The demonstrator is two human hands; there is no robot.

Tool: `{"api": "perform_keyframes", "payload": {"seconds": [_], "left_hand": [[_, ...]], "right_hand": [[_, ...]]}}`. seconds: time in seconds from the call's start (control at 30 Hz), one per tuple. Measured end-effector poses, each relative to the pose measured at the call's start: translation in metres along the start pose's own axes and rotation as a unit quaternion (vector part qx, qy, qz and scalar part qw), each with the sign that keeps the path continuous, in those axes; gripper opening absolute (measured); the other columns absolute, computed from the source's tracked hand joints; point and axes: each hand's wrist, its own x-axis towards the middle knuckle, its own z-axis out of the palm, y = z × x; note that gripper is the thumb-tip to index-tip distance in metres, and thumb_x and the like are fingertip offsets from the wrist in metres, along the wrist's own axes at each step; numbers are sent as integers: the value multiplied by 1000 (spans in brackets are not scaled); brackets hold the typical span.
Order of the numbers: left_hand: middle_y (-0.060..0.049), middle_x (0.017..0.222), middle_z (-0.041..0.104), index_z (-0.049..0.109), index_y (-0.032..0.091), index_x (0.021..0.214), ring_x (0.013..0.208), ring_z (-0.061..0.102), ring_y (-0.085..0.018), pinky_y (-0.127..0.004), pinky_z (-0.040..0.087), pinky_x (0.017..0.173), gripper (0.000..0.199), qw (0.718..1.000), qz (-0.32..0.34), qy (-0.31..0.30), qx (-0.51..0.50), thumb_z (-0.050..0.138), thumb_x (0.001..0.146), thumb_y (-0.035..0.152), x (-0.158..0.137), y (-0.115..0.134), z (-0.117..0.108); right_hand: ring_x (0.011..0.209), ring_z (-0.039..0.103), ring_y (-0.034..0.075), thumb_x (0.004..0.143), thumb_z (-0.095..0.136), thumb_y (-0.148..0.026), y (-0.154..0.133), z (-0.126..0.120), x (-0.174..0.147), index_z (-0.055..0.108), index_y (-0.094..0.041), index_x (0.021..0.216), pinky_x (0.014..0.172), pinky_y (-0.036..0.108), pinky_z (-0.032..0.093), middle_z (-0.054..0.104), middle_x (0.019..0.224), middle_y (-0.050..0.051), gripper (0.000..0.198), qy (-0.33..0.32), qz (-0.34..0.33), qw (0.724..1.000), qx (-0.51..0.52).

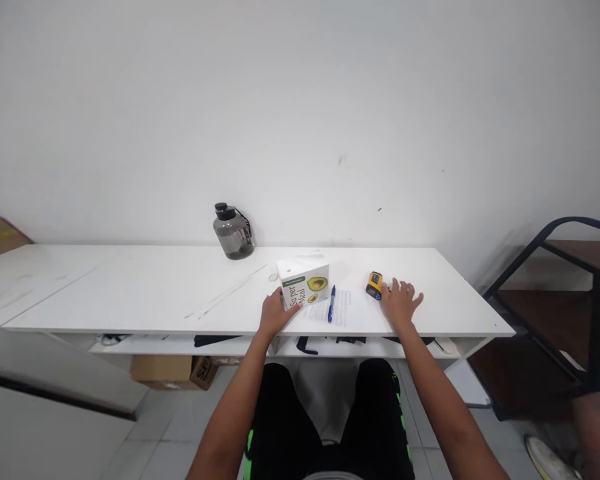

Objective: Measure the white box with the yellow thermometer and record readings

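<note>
My left hand [278, 315] grips the lower left side of a white carton [304, 280], which has a green label, avocado pictures and the words "Super Meal". The carton stands on the white desk, partly over a sheet of handwritten paper [347, 308]. A blue pen [331, 304] lies on that sheet, just right of the carton. Farther right is a small yellow and black device [374, 285] with a display, like a digital measuring tool. My right hand [401, 303] is beside it with fingers spread, its thumb close to or touching the device's right side.
A dark translucent water jug [234, 233] stands at the back of the desk [145, 287], near the wall. Beneath is a shelf with dark items and a cardboard box [173, 371]. A black-framed rack [545, 293] and another person's leg and shoe [550, 459] are at right.
</note>
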Motion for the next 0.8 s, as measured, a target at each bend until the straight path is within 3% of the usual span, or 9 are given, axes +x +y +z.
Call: {"api": "perform_keyframes", "payload": {"seconds": [0.13, 0.2, 0.5, 0.67, 0.8], "left_hand": [[-9, 105, 64, 49, 20, 111, 99, 60, -28, -38, 45, 82, 52, 1000, 10, 12, -5, 63, 73, 53, -1, -3, 2], [-10, 105, 64, 49, 19, 112, 100, 60, -27, -37, 45, 80, 50, 1000, 18, 16, -18, 62, 75, 52, -2, -5, 3], [-11, 109, 63, 48, 18, 113, 104, 60, -26, -38, 46, 84, 46, 998, 20, 25, -46, 59, 78, 47, -5, -7, 3], [-13, 107, 63, 47, 18, 112, 100, 61, -28, -40, 48, 81, 65, 998, -30, 24, -51, 70, 64, 55, -6, -11, 5], [-13, 108, 63, 45, 17, 111, 99, 62, -27, -38, 48, 81, 68, 997, -41, 18, -64, 68, 63, 60, -6, -14, 7]], "right_hand": [[101, 50, 35, 94, 24, -51, 15, -2, 9, 66, -10, 104, 81, 52, 35, 60, 103, 22, 58, -108, 44, 993, -28], [98, 52, 34, 94, 22, -53, 15, -3, 10, 67, -12, 103, 76, 48, 37, 60, 101, 21, 61, -130, 47, 990, -32], [95, 54, 30, 97, 22, -41, 9, -9, 5, 63, -25, 116, 74, 45, 35, 63, 98, 14, 48, -129, 33, 990, -38], [91, 57, 27, 98, 24, -38, 9, -5, 6, 67, -23, 107, 76, 43, 34, 65, 95, 12, 46, -113, 17, 992, -52], [92, 58, 28, 98, 24, -38, 7, -4, 4, 65, -20, 108, 76, 42, 35, 65, 95, 14, 46, -116, 8, 991, -66]]}}
